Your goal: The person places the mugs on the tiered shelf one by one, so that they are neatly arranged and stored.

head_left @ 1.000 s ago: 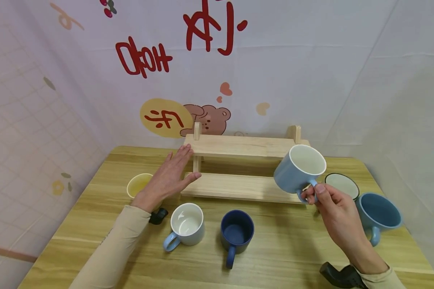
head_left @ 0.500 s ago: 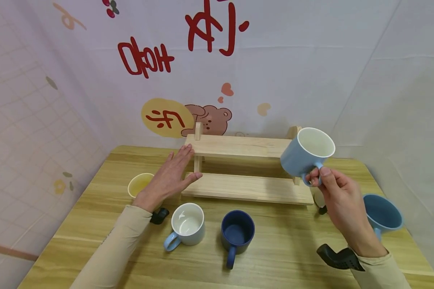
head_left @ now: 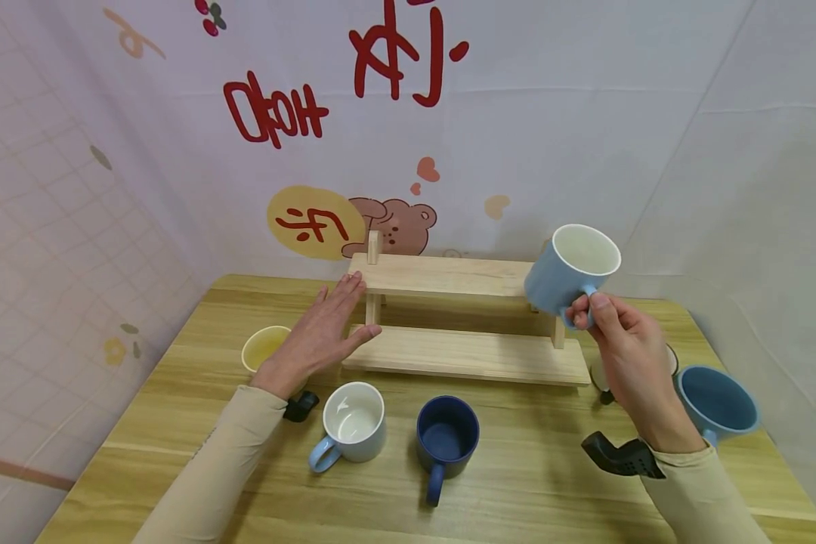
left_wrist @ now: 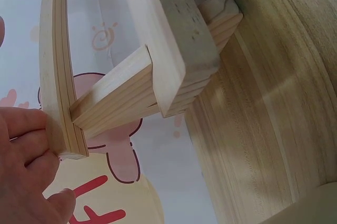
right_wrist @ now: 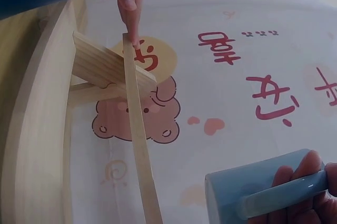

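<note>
One yellow mug (head_left: 263, 348) stands leftmost; left hand (head_left: 315, 338), fingers extended, touches a wooden rack (head_left: 449, 355); navy mug (head_left: 446, 438), unshelved, on the table (head_left: 530, 483); right hand (head_left: 627, 355) grips a light-blue mug (head_left: 552, 279) by its handle (right_wrist: 284, 195), raised near the upper tier (head_left: 449, 275), seemingly not yet placed.

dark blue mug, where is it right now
In the head view, the dark blue mug stands slightly right of centre on the table, in front of the wooden rack and right of the mug with the light blue handle.
</note>
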`<action>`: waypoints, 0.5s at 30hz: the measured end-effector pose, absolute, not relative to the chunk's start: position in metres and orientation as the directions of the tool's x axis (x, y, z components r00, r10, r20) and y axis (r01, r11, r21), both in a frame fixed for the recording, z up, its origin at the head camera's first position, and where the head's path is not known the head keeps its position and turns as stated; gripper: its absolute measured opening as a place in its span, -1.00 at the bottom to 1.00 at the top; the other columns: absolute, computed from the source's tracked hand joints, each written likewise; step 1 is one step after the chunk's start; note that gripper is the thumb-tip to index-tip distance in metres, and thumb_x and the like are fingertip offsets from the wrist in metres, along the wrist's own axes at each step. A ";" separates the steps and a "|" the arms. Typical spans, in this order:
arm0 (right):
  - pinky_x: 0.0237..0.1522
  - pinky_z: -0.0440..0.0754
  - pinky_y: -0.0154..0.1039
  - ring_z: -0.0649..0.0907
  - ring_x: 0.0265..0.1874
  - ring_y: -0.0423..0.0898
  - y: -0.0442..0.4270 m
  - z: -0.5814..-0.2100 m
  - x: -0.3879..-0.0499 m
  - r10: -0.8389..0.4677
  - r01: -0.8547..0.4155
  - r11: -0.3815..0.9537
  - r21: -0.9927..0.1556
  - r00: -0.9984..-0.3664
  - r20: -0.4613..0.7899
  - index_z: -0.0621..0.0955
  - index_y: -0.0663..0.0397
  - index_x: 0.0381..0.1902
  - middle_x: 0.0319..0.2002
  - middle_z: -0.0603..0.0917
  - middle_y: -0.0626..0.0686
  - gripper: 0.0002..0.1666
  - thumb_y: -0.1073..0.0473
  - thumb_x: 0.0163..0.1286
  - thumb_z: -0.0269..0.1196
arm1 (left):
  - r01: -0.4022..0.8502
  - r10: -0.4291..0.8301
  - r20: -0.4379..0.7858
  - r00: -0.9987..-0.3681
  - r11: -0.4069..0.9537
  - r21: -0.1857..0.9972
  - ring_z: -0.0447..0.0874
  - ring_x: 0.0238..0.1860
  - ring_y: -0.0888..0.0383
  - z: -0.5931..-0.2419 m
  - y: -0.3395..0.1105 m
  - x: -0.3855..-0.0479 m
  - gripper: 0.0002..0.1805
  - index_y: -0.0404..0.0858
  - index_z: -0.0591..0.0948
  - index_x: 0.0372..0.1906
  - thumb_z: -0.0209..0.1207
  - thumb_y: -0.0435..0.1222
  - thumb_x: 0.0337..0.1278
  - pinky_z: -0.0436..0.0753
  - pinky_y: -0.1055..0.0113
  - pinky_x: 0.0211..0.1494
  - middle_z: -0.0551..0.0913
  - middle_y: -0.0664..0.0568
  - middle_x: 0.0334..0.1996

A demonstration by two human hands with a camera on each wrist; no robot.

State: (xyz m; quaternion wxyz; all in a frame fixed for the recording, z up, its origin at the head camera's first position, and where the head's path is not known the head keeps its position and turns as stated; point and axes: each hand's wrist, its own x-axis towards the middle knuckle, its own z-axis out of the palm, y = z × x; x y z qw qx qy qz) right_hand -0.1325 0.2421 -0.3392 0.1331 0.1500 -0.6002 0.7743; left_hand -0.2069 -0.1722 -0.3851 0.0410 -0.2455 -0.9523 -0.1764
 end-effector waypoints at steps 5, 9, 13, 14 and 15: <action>0.16 0.61 -0.36 0.68 -0.18 -0.10 0.240 -0.340 -0.143 0.035 -0.364 -0.211 -0.907 -0.930 0.365 0.62 0.40 -0.19 -0.26 0.64 0.05 -0.70 0.22 0.64 0.11 | 0.479 0.451 0.162 -0.878 0.821 0.311 -0.20 0.67 0.01 -0.385 -0.172 -0.207 -0.03 -0.31 0.08 0.65 -0.01 0.27 0.48 -0.13 -0.06 0.67 -0.09 -0.05 0.68; 0.15 0.61 -0.37 0.66 -0.19 -0.08 0.238 -0.341 -0.152 0.027 -0.362 -0.196 -0.911 -0.931 0.364 0.63 0.34 -0.23 -0.25 0.63 0.06 -0.71 0.20 0.63 0.12 | 0.479 0.451 0.163 -0.878 0.821 0.310 -0.20 0.67 0.01 -0.385 -0.172 -0.207 -0.03 -0.31 0.09 0.65 -0.02 0.27 0.49 -0.12 -0.07 0.67 -0.09 -0.05 0.68; 0.15 0.61 -0.37 0.66 -0.19 -0.08 0.237 -0.341 -0.159 0.039 -0.355 -0.185 -0.917 -0.935 0.354 0.64 0.34 -0.23 -0.26 0.64 0.06 -0.71 0.19 0.62 0.15 | 0.481 0.453 0.164 -0.877 0.821 0.308 -0.20 0.67 0.01 -0.384 -0.171 -0.207 -0.04 -0.31 0.09 0.65 -0.01 0.26 0.49 -0.12 -0.06 0.67 -0.09 -0.05 0.68; 0.15 0.62 -0.37 0.66 -0.19 -0.08 0.236 -0.341 -0.160 0.044 -0.354 -0.182 -0.918 -0.935 0.352 0.64 0.34 -0.23 -0.26 0.64 0.06 -0.71 0.18 0.62 0.16 | 0.482 0.453 0.163 -0.876 0.821 0.307 -0.20 0.67 0.01 -0.384 -0.171 -0.207 -0.04 -0.31 0.08 0.65 -0.01 0.26 0.49 -0.12 -0.06 0.67 -0.09 -0.05 0.68; 0.15 0.61 -0.37 0.67 -0.19 -0.08 0.236 -0.341 -0.162 0.047 -0.352 -0.180 -0.919 -0.936 0.349 0.64 0.34 -0.23 -0.26 0.64 0.06 -0.71 0.18 0.61 0.16 | 0.482 0.454 0.163 -0.876 0.820 0.308 -0.20 0.67 0.01 -0.384 -0.171 -0.207 -0.04 -0.31 0.08 0.65 -0.01 0.26 0.49 -0.12 -0.06 0.67 -0.09 -0.05 0.68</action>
